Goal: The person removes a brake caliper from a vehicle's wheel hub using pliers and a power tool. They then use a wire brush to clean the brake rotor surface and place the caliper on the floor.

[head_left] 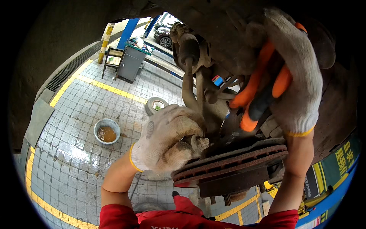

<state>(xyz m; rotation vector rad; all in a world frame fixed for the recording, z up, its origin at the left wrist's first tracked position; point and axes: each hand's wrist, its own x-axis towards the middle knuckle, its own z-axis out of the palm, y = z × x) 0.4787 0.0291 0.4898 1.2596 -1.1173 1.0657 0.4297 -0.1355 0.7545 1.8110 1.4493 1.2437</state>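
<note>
My left hand point(171, 137), in a soiled white knit glove, is closed around the outer end of a tie rod point(189, 89). A stubby, dirty joint piece point(199, 144) pokes out by its fingers. Just below is a rusty brake disc point(232, 162) on its hub, with studs pointing down. Higher at the right, my gloved right hand point(297, 76) is wrapped around a tool with orange and black handles point(257, 82). The tool's working end cannot be made out against the dark parts. A ribbed rubber boot point(189, 47) covers the rod's upper end.
Dark underbody and wheel-well metal surround both arms. On the tiled floor stand a bucket of brown liquid point(107, 131) and a tyre point(155, 106). A grey tool cabinet point(131, 63) and a stool point(113, 61) are farther back. A blue lift part point(331, 202) is at lower right.
</note>
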